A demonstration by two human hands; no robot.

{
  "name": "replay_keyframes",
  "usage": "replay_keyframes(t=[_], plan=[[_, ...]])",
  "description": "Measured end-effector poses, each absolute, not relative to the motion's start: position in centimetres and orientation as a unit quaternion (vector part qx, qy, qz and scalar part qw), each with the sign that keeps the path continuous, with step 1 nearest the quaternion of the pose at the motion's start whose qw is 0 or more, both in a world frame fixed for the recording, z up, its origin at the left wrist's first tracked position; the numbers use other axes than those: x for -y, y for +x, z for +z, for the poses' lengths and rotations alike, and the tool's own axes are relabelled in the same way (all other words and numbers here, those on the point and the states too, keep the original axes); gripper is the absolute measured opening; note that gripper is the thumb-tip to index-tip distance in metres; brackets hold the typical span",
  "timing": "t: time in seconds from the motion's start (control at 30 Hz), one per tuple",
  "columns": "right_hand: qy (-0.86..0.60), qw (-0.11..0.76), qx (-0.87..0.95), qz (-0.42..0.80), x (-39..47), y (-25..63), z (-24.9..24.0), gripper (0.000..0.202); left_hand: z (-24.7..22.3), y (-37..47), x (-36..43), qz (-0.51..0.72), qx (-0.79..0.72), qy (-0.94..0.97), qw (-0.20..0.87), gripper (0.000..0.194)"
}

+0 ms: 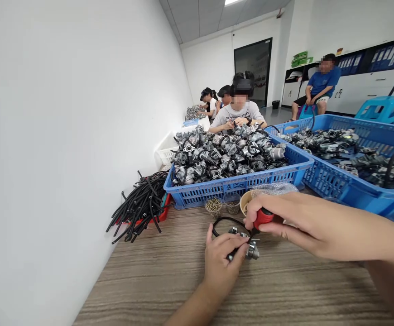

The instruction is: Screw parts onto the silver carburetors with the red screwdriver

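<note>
My right hand (285,222) is closed around the red and black handle of a screwdriver (263,219), whose shaft points down. Below it, a silver metal carburetor (253,251) rests on the wood-grain table (142,280), with a black rubber hose (222,220) looping out behind it. My left hand (222,260) holds the carburetor against the tabletop, its thumb and fingertips close to the screwdriver's tip. The fingers hide the tip itself and much of the carburetor.
A blue crate (200,192) heaped with carburetors stands ahead, and another blue crate (363,190) is at right. Small cups of screws (213,206) sit before it, near bubble wrap (278,188). Black hoses (139,206) fill a red tray at left. A person (241,111) works opposite.
</note>
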State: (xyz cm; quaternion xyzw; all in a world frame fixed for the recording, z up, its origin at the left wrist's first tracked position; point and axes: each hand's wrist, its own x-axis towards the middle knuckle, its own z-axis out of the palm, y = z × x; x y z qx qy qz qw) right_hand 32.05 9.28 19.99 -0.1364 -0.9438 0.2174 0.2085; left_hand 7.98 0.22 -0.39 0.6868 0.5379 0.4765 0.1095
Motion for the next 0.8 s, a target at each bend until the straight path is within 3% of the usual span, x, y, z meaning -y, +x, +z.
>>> replay_keyframes(t=[0.3,0.53,0.8], plan=[[-0.136,0.188,0.946,0.227,-10.4,32.0,19.1,0.025,-0.2,6.6,0.0,0.456,-0.497,0.727,0.128,0.044],[-0.139,0.244,0.940,0.193,-11.2,31.0,18.3,0.026,-0.3,6.3,-0.2,0.442,-0.506,0.730,0.127,0.038],[-0.128,0.219,0.935,0.250,-10.9,31.0,18.4,0.020,-0.4,6.7,-0.2,0.449,-0.516,0.720,0.116,0.036]])
